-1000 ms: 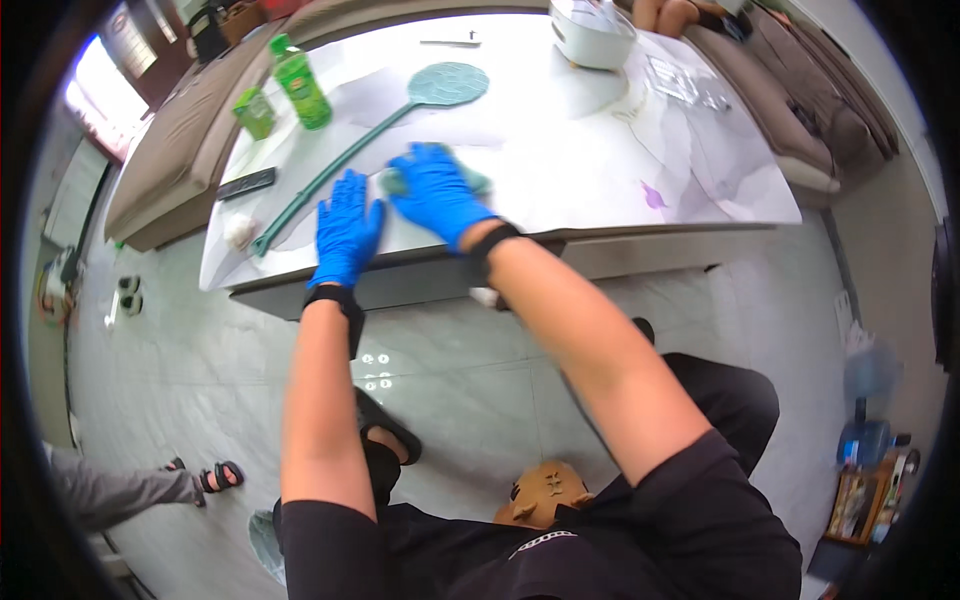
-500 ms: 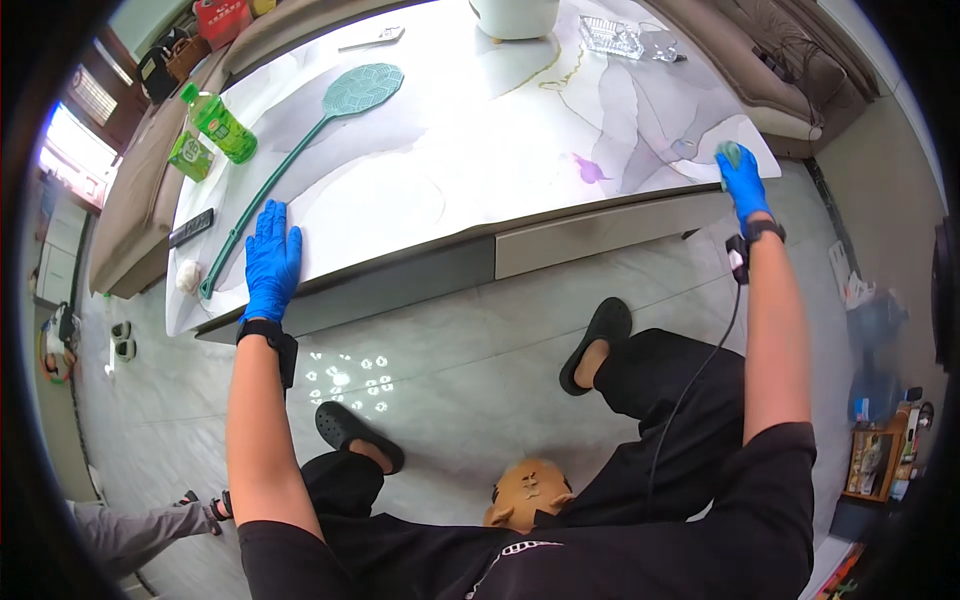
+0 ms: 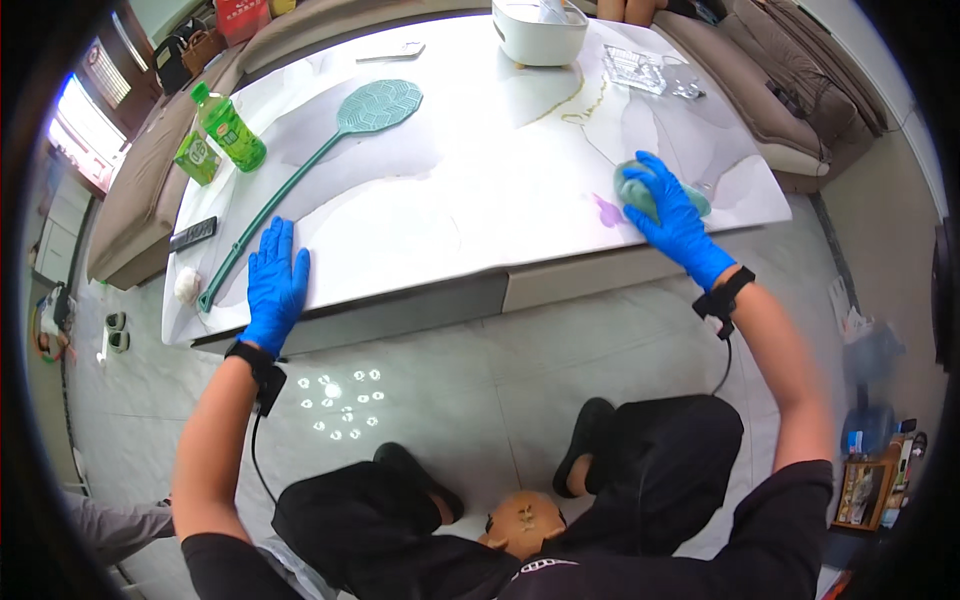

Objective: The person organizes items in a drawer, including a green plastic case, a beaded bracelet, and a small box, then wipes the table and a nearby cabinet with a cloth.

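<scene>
My right hand (image 3: pixel 678 222), in a blue glove, presses a green cloth (image 3: pixel 630 186) onto the marbled white table (image 3: pixel 420 215) near its right front part. Folds of the cloth stick out on both sides of the fingers. Close by is a purple blotch (image 3: pixel 606 210) in the table's pattern. At the left front edge my left hand (image 3: pixel 276 285), gloved in blue too, lies flat with its fingers stretched out and holds nothing. Just left of it runs the handle of a green fly swatter (image 3: pixel 378 106). A small white lump (image 3: pixel 187 285) lies by the handle's end.
A green-labelled bottle (image 3: pixel 230 128), a green carton (image 3: pixel 197 159) and a black remote (image 3: pixel 193 234) stand or lie at the left. Farther back are a white bin-like container (image 3: pixel 538 38), a clear glass tray (image 3: pixel 632 68) and a pale remote (image 3: pixel 390 52). Brown sofas (image 3: pixel 775 95) border the table.
My right hand has slid the cloth leftward from the table's right corner to beside the purple blotch. The left hand stays flat in nearly the same spot. My legs have shifted.
</scene>
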The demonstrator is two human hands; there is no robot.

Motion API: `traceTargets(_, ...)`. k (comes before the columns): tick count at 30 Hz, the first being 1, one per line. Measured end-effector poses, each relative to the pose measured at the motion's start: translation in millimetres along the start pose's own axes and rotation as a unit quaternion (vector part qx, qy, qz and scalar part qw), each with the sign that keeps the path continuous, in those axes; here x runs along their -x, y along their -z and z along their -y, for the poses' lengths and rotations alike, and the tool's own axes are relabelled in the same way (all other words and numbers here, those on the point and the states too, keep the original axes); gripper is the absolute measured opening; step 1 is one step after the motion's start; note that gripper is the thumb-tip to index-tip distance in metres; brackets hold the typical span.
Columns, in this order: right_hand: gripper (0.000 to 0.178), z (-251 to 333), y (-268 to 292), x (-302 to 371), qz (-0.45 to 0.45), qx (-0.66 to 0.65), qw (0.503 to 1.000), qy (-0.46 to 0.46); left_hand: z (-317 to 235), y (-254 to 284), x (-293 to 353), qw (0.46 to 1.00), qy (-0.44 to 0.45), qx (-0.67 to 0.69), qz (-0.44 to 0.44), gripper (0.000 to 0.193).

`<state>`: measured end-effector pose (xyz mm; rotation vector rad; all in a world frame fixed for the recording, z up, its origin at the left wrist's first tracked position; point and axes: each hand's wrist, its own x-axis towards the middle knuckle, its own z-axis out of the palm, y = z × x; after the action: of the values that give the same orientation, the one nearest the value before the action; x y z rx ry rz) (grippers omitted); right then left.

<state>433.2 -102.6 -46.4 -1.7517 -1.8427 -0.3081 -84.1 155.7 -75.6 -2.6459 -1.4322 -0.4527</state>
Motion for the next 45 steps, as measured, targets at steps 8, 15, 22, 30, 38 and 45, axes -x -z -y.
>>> traceTargets(8, 0.053, 23.5, -4.0, -18.8, 0.056, -0.008, 0.998, 0.004, -15.7, 18.2, 2.9, 0.999, 0.007, 0.046, 0.022, 0.057)
traceTargets(15, 0.054, 15.4, -8.9, -24.5, 0.08, 0.006, 0.997, -0.01, -26.0, 36.3, -6.4, 0.992, 0.036, 0.074, 0.096, 0.06)
traceTargets(22, 0.054, 8.7, -11.6, -27.3, 0.102, 0.019, 0.994, -0.034, -30.5, 39.8, -19.7, 0.982, 0.06, 0.108, 0.143, 0.064)
traceTargets(30, 0.058, 5.5, -8.9, -29.6, 0.117, 0.019, 0.992, -0.038, -28.7, 47.3, -22.4, 0.979, 0.063, 0.109, 0.161, 0.064)
traceTargets(38, 0.059, 0.9, -8.9, -25.3, 0.144, 0.018, 0.988, -0.045, -30.3, 50.4, -26.0, 0.977, 0.053, 0.078, 0.189, 0.065)
traceTargets(45, 0.062, -1.4, -7.2, -23.7, 0.151, 0.017, 0.987, -0.04, -29.5, 50.0, -26.2, 0.976, 0.052, 0.081, 0.193, 0.064)
